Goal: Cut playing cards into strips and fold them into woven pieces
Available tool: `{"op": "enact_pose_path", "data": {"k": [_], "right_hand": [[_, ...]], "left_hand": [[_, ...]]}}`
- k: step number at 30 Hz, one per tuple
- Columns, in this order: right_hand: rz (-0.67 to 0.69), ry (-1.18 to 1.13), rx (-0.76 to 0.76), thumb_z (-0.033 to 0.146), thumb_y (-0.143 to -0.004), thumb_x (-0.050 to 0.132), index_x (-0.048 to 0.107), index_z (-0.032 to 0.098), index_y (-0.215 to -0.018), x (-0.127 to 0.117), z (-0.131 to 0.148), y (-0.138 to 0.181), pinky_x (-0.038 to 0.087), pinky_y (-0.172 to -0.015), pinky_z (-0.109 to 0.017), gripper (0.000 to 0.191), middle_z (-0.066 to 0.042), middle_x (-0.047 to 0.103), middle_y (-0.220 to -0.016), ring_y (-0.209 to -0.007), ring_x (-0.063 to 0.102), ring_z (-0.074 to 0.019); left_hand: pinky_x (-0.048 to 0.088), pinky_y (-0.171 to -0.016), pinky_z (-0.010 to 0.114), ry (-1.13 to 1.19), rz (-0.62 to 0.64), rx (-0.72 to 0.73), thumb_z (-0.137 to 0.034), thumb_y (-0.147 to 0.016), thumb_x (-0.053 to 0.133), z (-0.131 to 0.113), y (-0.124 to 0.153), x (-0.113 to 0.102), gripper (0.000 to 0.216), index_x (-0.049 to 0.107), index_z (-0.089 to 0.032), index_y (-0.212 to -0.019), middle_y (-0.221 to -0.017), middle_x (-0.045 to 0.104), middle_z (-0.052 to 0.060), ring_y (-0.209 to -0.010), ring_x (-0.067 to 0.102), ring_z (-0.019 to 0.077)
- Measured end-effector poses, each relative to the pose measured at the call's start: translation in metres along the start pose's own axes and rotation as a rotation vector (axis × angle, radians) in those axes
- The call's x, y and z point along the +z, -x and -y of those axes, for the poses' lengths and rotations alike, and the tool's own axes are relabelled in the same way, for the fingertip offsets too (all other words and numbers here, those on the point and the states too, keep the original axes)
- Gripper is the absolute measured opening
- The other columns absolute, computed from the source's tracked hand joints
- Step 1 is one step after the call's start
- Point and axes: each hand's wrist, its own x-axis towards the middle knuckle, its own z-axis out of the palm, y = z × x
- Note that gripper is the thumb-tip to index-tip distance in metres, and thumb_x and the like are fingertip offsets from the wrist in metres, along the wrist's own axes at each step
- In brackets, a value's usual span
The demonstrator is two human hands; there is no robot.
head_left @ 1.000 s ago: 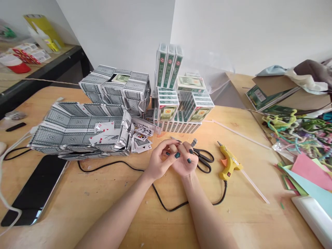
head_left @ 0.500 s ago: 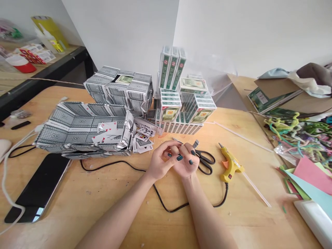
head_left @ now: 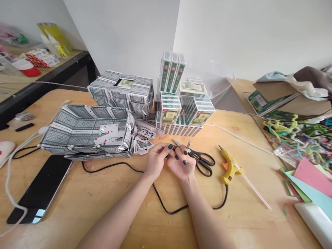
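My left hand (head_left: 157, 159) is closed in a pinch, its fingertips touching those of my right hand. My right hand (head_left: 183, 164) is turned palm up with its fingers curled. What the fingers hold, if anything, is hidden. A small grey piece (head_left: 189, 144) sticks up behind the right fingers; I cannot tell what it is. Black-handled scissors (head_left: 204, 159) lie just behind and right of my right hand. A yellow glue gun (head_left: 230, 166) rests farther right. Loose playing cards (head_left: 144, 138) are piled beyond my left hand, beside an open box built of playing cards (head_left: 83, 126).
Behind stands a second structure of cards (head_left: 121, 90). Boxed card decks (head_left: 171, 110) are stacked at the back centre. The glue gun's black cord (head_left: 168, 210) loops under my forearms. A phone (head_left: 38, 190) lies at left; coloured paper (head_left: 311, 178) and pipe cleaners (head_left: 298, 138) lie at right.
My hands have shifted slightly left. The left fingers have straightened into a tighter pinch, and the small grey piece has moved left along with the right hand. The view has tilted slightly.
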Motion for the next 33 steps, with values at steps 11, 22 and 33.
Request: {"op": "enact_pose_path", "data": {"k": [11,22,33], "right_hand": [[0.059,0.082,0.096,0.023,-0.06,0.067,0.051,0.02,-0.06,-0.001,-0.004,-0.007,0.029,-0.054,-0.028,0.016,0.007,0.032,-0.044,-0.047,0.028,-0.0103],[-0.007,0.699,0.024,0.038,-0.071,0.061,0.046,0.017,-0.048,-0.007,-0.012,-0.008,0.018,-0.041,-0.025,0.035,0.004,0.04,-0.042,-0.039,0.03,-0.0074],[0.008,0.828,-0.004,0.043,-0.076,0.053,0.041,0.019,-0.055,-0.004,-0.023,-0.007,0.018,-0.041,-0.022,0.034,0.006,0.032,-0.048,-0.042,0.024,-0.0073]], "left_hand": [[0.042,-0.049,0.022,0.056,-0.061,0.011,-0.046,-0.077,0.049,0.002,-0.005,-0.008,0.038,0.065,-0.013,-0.09,-0.077,0.066,0.007,-0.062,0.06,0.0145],[0.049,-0.065,0.026,-0.191,0.078,0.077,-0.034,-0.078,0.053,-0.004,-0.005,-0.008,0.028,0.064,-0.015,-0.095,-0.094,0.067,0.008,-0.079,0.061,0.0173],[0.049,-0.067,0.029,-0.159,-0.106,0.055,-0.041,-0.083,0.042,0.005,-0.009,-0.003,0.033,0.063,-0.016,-0.09,-0.082,0.069,0.006,-0.078,0.064,0.0187]]}}
